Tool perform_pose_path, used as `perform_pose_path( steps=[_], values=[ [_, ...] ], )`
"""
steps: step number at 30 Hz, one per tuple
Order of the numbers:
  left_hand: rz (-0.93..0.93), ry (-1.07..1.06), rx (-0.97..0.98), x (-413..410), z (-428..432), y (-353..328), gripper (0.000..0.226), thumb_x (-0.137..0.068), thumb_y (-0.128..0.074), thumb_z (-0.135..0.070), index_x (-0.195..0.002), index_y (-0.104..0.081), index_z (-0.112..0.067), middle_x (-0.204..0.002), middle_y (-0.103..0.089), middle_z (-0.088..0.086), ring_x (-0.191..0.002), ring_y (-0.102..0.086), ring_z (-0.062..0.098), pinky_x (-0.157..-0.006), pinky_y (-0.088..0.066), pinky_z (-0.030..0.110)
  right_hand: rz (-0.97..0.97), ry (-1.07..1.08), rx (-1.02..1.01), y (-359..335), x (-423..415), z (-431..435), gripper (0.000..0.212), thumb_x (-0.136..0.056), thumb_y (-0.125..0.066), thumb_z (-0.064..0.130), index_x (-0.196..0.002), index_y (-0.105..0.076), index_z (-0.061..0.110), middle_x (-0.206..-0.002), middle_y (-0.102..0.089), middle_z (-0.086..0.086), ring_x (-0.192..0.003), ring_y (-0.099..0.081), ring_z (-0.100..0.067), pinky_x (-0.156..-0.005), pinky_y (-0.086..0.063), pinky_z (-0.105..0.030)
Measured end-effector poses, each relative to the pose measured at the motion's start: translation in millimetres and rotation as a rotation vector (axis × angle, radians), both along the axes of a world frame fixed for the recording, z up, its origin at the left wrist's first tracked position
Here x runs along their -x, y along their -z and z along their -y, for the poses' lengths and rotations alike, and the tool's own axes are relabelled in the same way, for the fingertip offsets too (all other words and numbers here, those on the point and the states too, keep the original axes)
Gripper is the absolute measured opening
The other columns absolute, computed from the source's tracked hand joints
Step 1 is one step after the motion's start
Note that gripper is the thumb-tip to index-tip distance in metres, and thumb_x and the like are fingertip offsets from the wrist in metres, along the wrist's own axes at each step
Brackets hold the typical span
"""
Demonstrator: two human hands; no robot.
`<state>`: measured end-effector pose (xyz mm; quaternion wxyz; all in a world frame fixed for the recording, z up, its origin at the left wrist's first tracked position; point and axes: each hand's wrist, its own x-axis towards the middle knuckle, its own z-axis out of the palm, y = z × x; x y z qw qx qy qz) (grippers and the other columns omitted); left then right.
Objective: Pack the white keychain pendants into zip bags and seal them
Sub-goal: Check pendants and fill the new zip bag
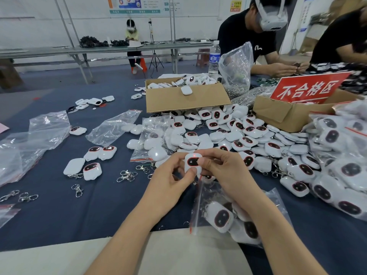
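Observation:
A white keychain pendant [192, 162] with a dark oval face and a small red light is pinched between both hands above the table. My left hand [171, 175] holds its lower left side. My right hand [222, 167] grips its right edge with thumb and fingers. Under my right forearm lies a zip bag [216, 213] with a red seal strip, holding several white pendants. A big heap of loose pendants [228, 133] spreads just beyond my hands.
Empty zip bags [113, 126] and metal clasps [127, 175] lie to the left on the dark blue cloth. Cardboard boxes [184, 100] of pendants, a red sign [309, 88] and filled bags [343, 155] stand behind and to the right. Two people work at the far right.

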<state>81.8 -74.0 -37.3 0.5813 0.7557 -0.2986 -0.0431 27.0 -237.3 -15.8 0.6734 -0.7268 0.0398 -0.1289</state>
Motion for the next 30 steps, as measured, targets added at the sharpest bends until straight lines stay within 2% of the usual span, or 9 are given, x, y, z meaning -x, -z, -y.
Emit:
perform_pose_path(
  steps=[5,9,11,14,17,19,23,26,30],
  values=[
    [0.036,-0.027,-0.006,1.7,0.6,-0.1,0.025,-0.096,-0.067,-0.024,-0.112,-0.065,-0.044,-0.088,-0.068,0.001,-0.077,-0.057,0.017,-0.064,-0.043,0.015,-0.005,0.004,-0.011,0.8,-0.4,0.5,0.012,-0.093,-0.071,0.016,-0.098,-0.077,0.025,-0.093,-0.078,0.003,-0.085,-0.074,-0.012,-0.078,-0.062,-0.028],
    [0.115,-0.162,0.012,4.1,2.2,-0.6,0.023,-0.096,-0.069,-0.031,-0.112,-0.065,-0.047,-0.092,-0.067,-0.015,-0.078,-0.059,0.001,-0.067,-0.043,0.009,0.016,0.024,0.022,3.3,-1.9,1.7,0.017,-0.094,-0.069,0.015,-0.097,-0.073,0.031,-0.095,-0.076,0.005,-0.088,-0.074,-0.015,-0.079,-0.061,-0.028],
    [0.196,-0.264,-0.001,4.6,0.3,-1.3,0.016,-0.096,-0.067,-0.037,-0.106,-0.063,-0.048,-0.099,-0.064,-0.022,-0.083,-0.061,0.003,-0.068,-0.045,0.013,0.005,-0.009,0.035,3.7,-1.6,-0.1,0.021,-0.093,-0.07,0.016,-0.101,-0.068,0.036,-0.099,-0.075,0.006,-0.086,-0.073,-0.019,-0.075,-0.062,-0.03],
    [0.423,-0.322,-0.103,6.5,-2.1,-2.5,0.012,-0.099,-0.062,-0.032,-0.104,-0.059,-0.042,-0.106,-0.055,-0.022,-0.085,-0.058,0.001,-0.067,-0.05,0.027,0.052,-0.071,0.098,0.7,1.6,-3.8,0.022,-0.087,-0.075,0.036,-0.104,-0.066,0.046,-0.102,-0.076,0.01,-0.083,-0.071,-0.008,-0.069,-0.056,-0.021],
    [0.533,-0.311,-0.119,8.6,-0.3,-3.1,0.004,-0.099,-0.064,-0.028,-0.102,-0.062,-0.029,-0.106,-0.053,-0.016,-0.087,-0.058,0.007,-0.063,-0.053,0.042,0.098,-0.059,0.083,0.3,2.4,-3.4,0.012,-0.088,-0.073,0.035,-0.099,-0.069,0.037,-0.097,-0.078,0.002,-0.092,-0.069,-0.032,-0.083,-0.057,-0.044],
    [0.535,-0.304,-0.094,9.2,0.2,-2.7,0.004,-0.097,-0.067,-0.024,-0.1,-0.064,-0.024,-0.105,-0.054,-0.015,-0.088,-0.058,0.009,-0.064,-0.053,0.044,0.113,-0.062,0.033,0.5,2.9,-2.9,0.011,-0.082,-0.073,0.037,-0.093,-0.071,0.033,-0.093,-0.078,-0.002,-0.091,-0.068,-0.037,-0.089,-0.056,-0.048],
    [0.516,-0.297,-0.067,6.9,-0.1,-1.5,0.009,-0.097,-0.068,-0.022,-0.098,-0.063,-0.029,-0.104,-0.056,-0.016,-0.087,-0.058,0.006,-0.066,-0.053,0.039,0.123,-0.062,-0.022,-1.4,2.4,-4.2,0.01,-0.076,-0.074,0.032,-0.085,-0.072,0.03,-0.086,-0.078,-0.005,-0.08,-0.066,-0.022,-0.084,-0.055,-0.04],
    [0.468,-0.269,-0.023,5.6,1.3,-0.8,0.013,-0.096,-0.069,-0.028,-0.1,-0.06,-0.035,-0.108,-0.056,-0.017,-0.093,-0.061,0.007,-0.07,-0.048,0.02,0.107,-0.048,-0.055,-0.6,1.8,-2.3,0.009,-0.083,-0.075,0.016,-0.089,-0.07,0.02,-0.082,-0.078,-0.002,-0.077,-0.069,-0.012,-0.078,-0.057,-0.026],
    [0.234,-0.119,0.006,7.4,1.2,2.2,0.029,-0.098,-0.062,-0.046,-0.126,-0.053,-0.042,-0.113,-0.059,-0.018,-0.097,-0.06,0.008,-0.077,-0.044,0.01,0.064,-0.044,-0.069,-3.6,4.2,-2.8,0.012,-0.087,-0.072,0.005,-0.093,-0.07,0.015,-0.084,-0.078,0.004,-0.082,-0.073,-0.006,-0.074,-0.055,-0.015]
  ],
)
